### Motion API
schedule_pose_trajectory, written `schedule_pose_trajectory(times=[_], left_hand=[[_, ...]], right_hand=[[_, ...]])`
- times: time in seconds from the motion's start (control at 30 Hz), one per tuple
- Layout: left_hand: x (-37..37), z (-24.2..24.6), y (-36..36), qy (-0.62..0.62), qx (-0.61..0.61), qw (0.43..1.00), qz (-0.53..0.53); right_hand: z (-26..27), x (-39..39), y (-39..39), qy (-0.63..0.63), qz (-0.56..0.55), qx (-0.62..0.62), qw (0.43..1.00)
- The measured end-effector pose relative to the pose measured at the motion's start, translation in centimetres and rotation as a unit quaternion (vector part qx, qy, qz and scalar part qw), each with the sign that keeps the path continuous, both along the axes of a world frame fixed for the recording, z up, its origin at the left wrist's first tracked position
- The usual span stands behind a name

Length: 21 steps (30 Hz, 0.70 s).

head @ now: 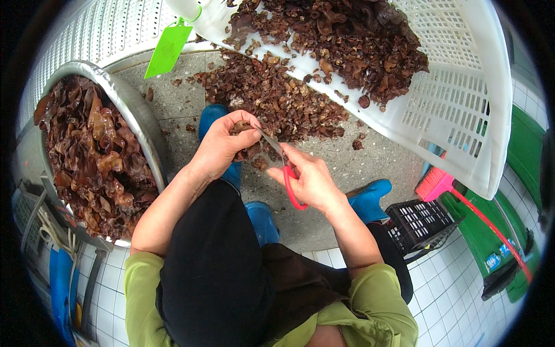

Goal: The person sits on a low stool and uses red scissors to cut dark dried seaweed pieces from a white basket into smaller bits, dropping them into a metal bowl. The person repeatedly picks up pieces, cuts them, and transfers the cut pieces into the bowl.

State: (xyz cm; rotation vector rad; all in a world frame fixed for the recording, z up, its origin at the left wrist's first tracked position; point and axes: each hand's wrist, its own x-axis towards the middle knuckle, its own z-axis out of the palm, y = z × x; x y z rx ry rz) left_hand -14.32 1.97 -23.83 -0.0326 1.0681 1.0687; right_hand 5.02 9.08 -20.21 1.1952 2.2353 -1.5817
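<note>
My left hand (pixel 227 141) pinches a piece of wood ear fungus (pixel 241 127) between thumb and fingers. Red-handled scissors (pixel 288 175) sit in my right hand (pixel 313 180), their blades pointing up and left to the fungus at my left thumb. Whether the blades are apart is too small to tell. Below both hands, brown fungus trimmings (pixel 277 93) lie heaped on the grey floor. On the left, a metal basin (pixel 149 139) is filled with wet, glossy wood ear fungus (pixel 104 160). A tipped white plastic basket (pixel 455 99) holds more dark fungus (pixel 360 43) at the top.
A bright green tag (pixel 169 47) hangs at the top left by a white perforated surface (pixel 130 19). At right are a black crate (pixel 418 221), a pink-and-red broom (pixel 438 184) and green bins (pixel 485 238). Blue boots (pixel 370 197) stand on the floor below me.
</note>
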Motion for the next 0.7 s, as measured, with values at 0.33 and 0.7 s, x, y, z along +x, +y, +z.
schedule_pose_trajectory(times=[0.33, 0.7], left_hand=[[-0.3, -1.0, -0.1, -0.113, -0.012, 0.993, 0.023], [0.0, -1.1, 0.4, -0.065, 0.005, 0.996, -0.060]], right_hand=[[-5.8, 0.9, 3.5, -0.029, -0.215, 0.117, 0.969], [-12.7, -2.4, 12.5, -0.125, -0.169, 0.324, 0.922]])
